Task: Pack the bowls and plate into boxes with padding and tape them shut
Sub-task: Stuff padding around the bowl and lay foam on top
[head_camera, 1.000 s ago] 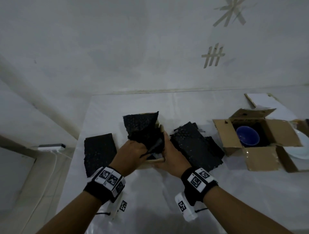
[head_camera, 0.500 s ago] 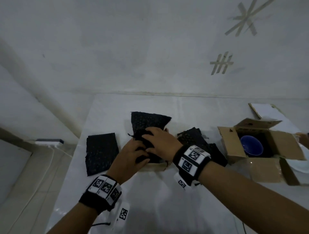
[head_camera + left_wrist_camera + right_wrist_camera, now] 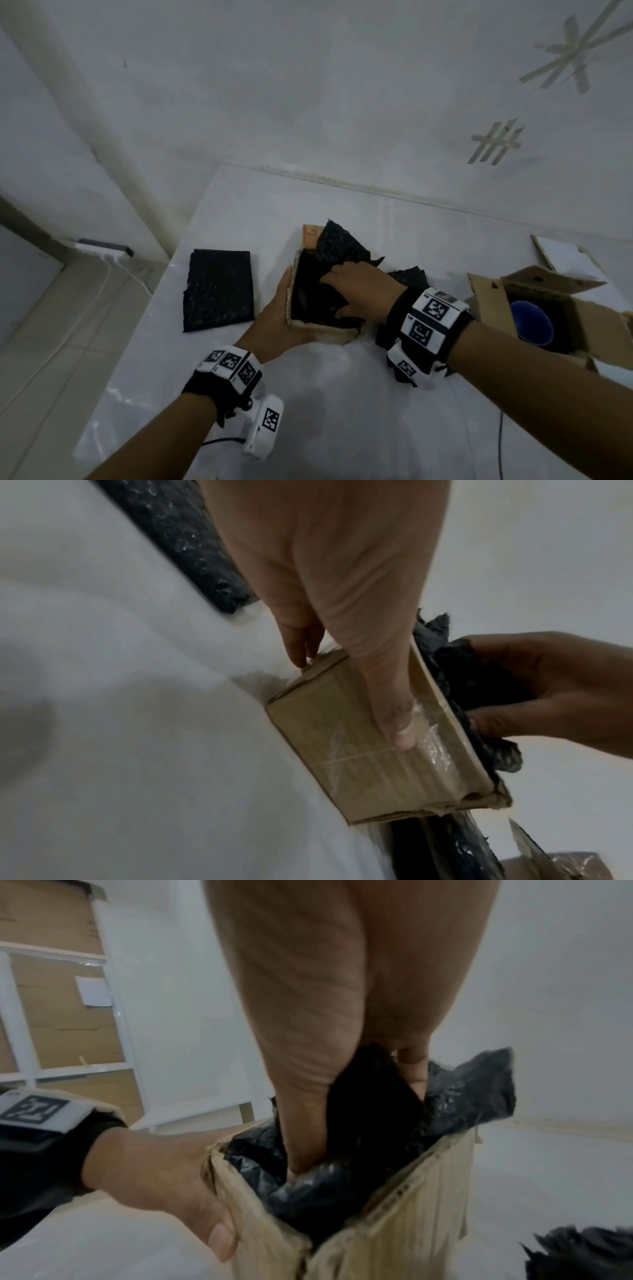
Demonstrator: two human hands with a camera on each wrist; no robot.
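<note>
A small cardboard box (image 3: 322, 334) stands open on the white table. My left hand (image 3: 277, 315) grips its near left corner, thumb on the front face (image 3: 400, 734) and fingers along the side. Black bubble-wrap padding (image 3: 339, 243) fills the box and sticks up at its far edge. My right hand (image 3: 356, 287) reaches in from the right and holds the padding (image 3: 462, 1096) between thumb and fingers, pushed down inside. Further right, a larger open box (image 3: 493, 301) contains a blue bowl (image 3: 531, 323) on black padding.
A flat black padding sheet (image 3: 219, 287) lies left of the small box. More crumpled padding (image 3: 407, 277) is piled behind my right wrist. A white-faced cardboard piece (image 3: 565, 257) lies at the far right. The table's left edge (image 3: 147, 308) drops to the floor.
My left hand left the padding and took hold of the box's near left corner. My right hand crossed over the box top and pushed the padding deeper in.
</note>
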